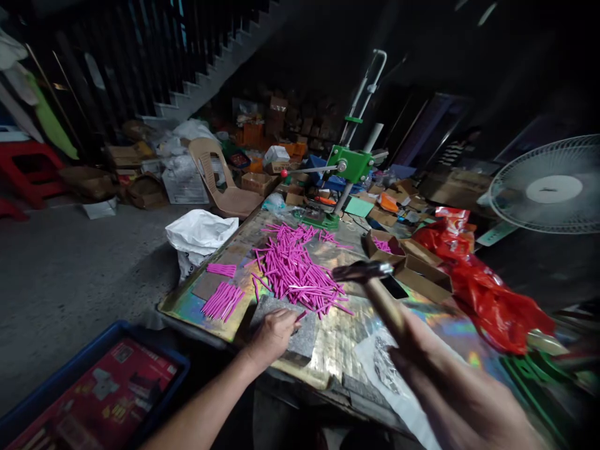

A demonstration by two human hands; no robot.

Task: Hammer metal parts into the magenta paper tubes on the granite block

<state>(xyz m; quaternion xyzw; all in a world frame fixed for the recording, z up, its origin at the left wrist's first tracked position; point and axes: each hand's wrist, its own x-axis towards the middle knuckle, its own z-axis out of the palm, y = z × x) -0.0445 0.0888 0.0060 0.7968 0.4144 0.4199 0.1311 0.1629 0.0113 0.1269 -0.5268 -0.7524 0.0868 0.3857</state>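
My right hand [450,381] grips the wooden handle of a hammer [370,278], whose metal head is raised over the table. My left hand [273,334] rests closed on a grey slab [307,334] at the table's near edge, pinching what looks like a pink stick. Just beyond it lies a big loose heap of pink sticks [293,265]. Two small neat bundles of pink sticks [222,299] lie to the left on the shiny, iridescent table top [337,340].
A green hand press [349,165] stands at the table's far end. Open cardboard boxes [412,259] and a red plastic bag [487,294] sit on the right, a white fan [553,187] beyond. A blue crate [94,381] is lower left, a white sack [199,234] and plastic chair [220,181] behind.
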